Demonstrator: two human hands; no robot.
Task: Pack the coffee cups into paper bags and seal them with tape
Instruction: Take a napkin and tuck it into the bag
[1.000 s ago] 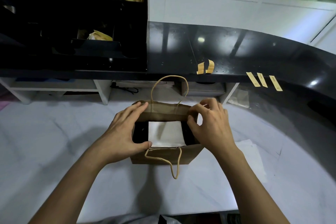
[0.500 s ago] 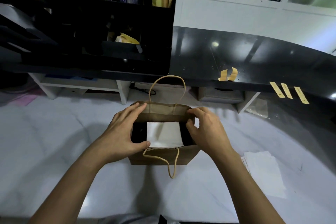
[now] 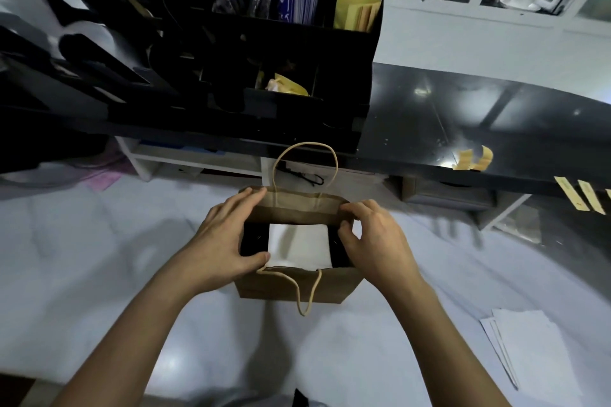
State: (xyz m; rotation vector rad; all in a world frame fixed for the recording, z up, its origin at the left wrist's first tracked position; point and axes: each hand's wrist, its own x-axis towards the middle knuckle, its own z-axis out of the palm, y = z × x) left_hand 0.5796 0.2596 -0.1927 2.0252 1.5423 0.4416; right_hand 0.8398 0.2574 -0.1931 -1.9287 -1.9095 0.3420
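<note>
Hands (image 3: pixel 228 241) (image 3: pixel 373 241) grip paper bag (image 3: pixel 297 284) rim

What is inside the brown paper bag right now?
A white folded sheet lies across the open top of the paper bag, with dark shapes either side. Anything beneath it, cups included, is covered.

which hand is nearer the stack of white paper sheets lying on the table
Right. The right hand grips the right rim of the brown paper bag, on the side where the white paper sheets lie. The left hand grips the bag's left rim, farther off.
</note>
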